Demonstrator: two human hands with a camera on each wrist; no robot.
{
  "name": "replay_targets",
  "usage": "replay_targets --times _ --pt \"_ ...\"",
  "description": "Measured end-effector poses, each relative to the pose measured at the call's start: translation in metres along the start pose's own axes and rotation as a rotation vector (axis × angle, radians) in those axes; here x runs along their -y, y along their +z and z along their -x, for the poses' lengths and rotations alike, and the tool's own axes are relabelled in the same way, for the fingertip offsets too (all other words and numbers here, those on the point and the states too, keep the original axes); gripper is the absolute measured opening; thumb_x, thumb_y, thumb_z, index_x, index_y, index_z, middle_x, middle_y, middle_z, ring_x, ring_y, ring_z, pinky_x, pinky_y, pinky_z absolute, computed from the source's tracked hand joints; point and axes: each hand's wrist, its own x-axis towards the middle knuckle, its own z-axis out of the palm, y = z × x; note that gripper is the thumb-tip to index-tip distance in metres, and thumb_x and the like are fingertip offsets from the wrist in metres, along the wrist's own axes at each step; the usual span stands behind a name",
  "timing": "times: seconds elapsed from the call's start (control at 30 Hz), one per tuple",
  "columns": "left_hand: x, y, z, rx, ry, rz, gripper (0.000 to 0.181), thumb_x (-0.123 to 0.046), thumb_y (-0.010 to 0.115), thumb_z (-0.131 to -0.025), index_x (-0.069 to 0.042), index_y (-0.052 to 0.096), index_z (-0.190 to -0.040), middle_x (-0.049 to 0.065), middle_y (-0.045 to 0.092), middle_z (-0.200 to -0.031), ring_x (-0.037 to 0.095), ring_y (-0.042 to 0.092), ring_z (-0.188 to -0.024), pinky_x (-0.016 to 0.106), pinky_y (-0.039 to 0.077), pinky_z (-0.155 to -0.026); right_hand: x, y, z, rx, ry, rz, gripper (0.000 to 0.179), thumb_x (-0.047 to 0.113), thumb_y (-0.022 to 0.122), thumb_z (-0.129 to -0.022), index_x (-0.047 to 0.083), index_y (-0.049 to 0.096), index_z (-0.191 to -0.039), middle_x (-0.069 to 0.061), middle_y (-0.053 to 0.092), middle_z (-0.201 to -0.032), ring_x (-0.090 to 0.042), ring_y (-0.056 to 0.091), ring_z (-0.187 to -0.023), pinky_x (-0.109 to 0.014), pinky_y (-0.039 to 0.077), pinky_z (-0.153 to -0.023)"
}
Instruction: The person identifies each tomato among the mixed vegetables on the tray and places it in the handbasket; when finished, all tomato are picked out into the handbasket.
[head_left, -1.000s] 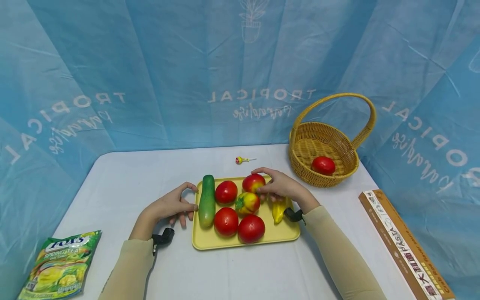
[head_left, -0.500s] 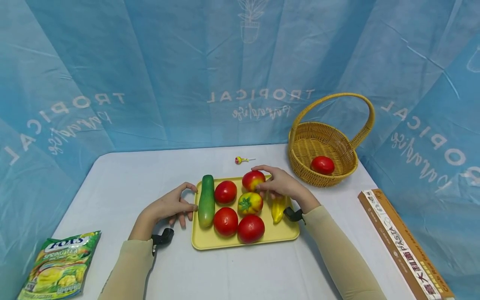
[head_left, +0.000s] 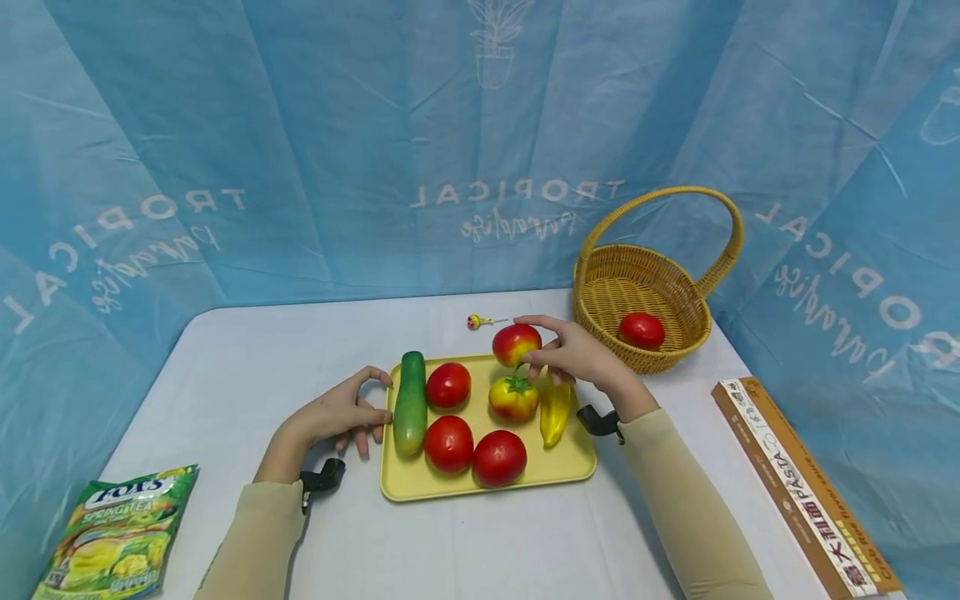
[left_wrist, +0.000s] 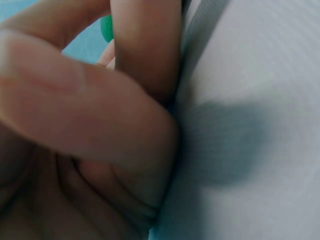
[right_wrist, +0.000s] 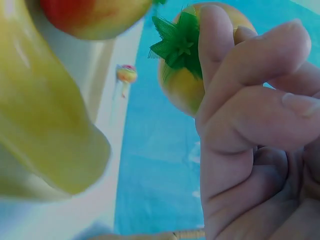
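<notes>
In the head view my right hand [head_left: 573, 354] pinches a red-and-yellow fruit [head_left: 514, 342] between thumb and fingers above the tray's back edge. Its yellow underside and green leafy top [right_wrist: 180, 42] show in the right wrist view. A similar fruit [head_left: 513, 400] sits on the yellow tray [head_left: 555, 473] just below, beside bananas [head_left: 555, 414]. My left hand [head_left: 333, 412] is at the tray's left rim, index finger and thumb tips at the edge; whether they press it I cannot tell. Close by lies a green cucumber-like vegetable [head_left: 410, 404].
Red tomatoes [head_left: 500, 458] share the tray. A wicker basket [head_left: 592, 329] with a red tomato-like fruit [head_left: 641, 331] stands at back right. Behind the tray lies a lollipop [head_left: 474, 322]. A pasta box [head_left: 806, 487] is at right, a green candy bag [head_left: 116, 533] at left.
My right hand has lifted the red-and-yellow fruit up off the tray and slightly right. The similar fruit below has turned leafy top up and shifted right. My left hand stays put.
</notes>
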Motion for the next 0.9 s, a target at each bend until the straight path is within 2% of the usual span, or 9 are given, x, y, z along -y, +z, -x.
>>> replay_targets --times 0.2,0.37,0.53,0.77,0.9 --pt "0.0 0.001 0.0 0.003 0.002 0.009 0.062 -0.031 0.073 -0.1 -0.019 0.034 -0.146 0.01 0.077 -0.079 0.024 0.072 -0.054 0.024 0.044 -0.043 0.002 -0.016 0.009 -0.046 -0.011 -0.023 0.065 0.033 0.077 -0.098 0.034 0.048 -0.156 -0.031 0.076 -0.099 -0.021 0.053 -0.051 -0.026 0.038 -0.045" --pt "-0.001 0.0 0.0 0.007 -0.006 0.011 0.061 -0.03 0.073 -0.099 -0.02 0.034 -0.145 0.011 0.077 -0.079 0.023 0.072 -0.054 0.024 0.045 -0.043 0.004 -0.03 0.018 -0.087 -0.012 -0.071 0.065 0.034 0.078 -0.098 0.037 0.048 -0.156 -0.029 0.076 -0.098 -0.022 0.052 -0.05 -0.026 0.037 -0.045" --pt "0.0 0.0 -0.001 0.004 -0.001 0.008 0.061 -0.03 0.074 -0.099 -0.019 0.034 -0.145 0.011 0.077 -0.079 0.023 0.072 -0.054 0.024 0.045 -0.043 0.004 -0.046 0.027 -0.114 -0.018 -0.145 0.069 0.032 0.076 -0.099 0.035 0.044 -0.16 -0.021 0.077 -0.091 -0.02 0.05 -0.05 -0.028 0.037 -0.046" --pt "0.001 0.0 -0.001 0.003 0.007 0.01 0.061 -0.029 0.073 -0.1 -0.018 0.034 -0.145 0.011 0.077 -0.079 0.024 0.072 -0.054 0.024 0.044 -0.042 0.0 -0.067 0.039 -0.167 -0.044 -0.192 0.07 0.025 0.072 -0.102 0.027 0.038 -0.163 -0.014 0.079 -0.086 -0.018 0.051 -0.05 -0.027 0.042 -0.048" --pt "0.0 0.001 -0.001 -0.002 0.004 0.005 0.061 -0.03 0.073 -0.1 -0.019 0.034 -0.145 0.01 0.077 -0.079 0.024 0.072 -0.054 0.024 0.044 -0.043 -0.007 -0.078 0.043 -0.216 -0.048 -0.216 0.068 0.027 0.073 -0.102 0.029 0.04 -0.162 -0.009 0.08 -0.084 -0.014 0.05 -0.049 -0.027 0.038 -0.047"
